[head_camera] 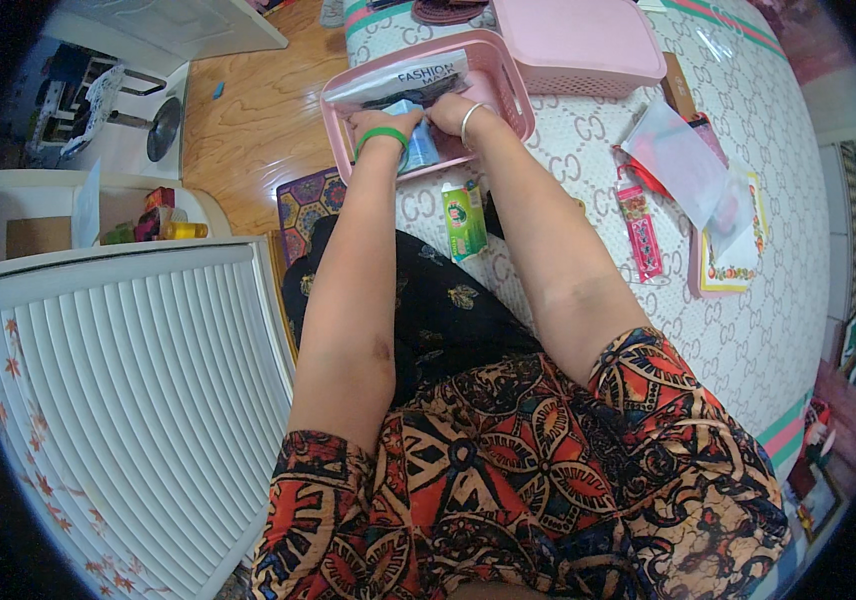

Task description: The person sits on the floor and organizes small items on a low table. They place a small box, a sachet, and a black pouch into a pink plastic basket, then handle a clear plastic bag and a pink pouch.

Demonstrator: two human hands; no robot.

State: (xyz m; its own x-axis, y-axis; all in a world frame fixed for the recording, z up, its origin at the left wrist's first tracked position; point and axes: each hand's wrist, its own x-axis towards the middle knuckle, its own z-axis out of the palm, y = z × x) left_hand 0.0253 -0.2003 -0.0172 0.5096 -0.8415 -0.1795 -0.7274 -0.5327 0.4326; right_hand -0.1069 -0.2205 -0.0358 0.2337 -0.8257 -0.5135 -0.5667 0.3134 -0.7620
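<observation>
Both of my hands reach into a pink perforated plastic basket on the bed. My left hand, with a green band at the wrist, grips a light blue box or packet near its upper end. Close beside it, my right hand, wearing a pale bangle, has its fingers bent down inside the basket; its fingertips are hidden. A clear-and-white mask pouch bearing print leans along the basket's far side, with something dark under it. Just this side of the basket lies a green carton.
A lidded pink basket stands at the right of the open one. Translucent pouches, a pink packet and a yellow-bordered box or book lie farther right on the patterned bedcover. A white slatted cabinet stands at left.
</observation>
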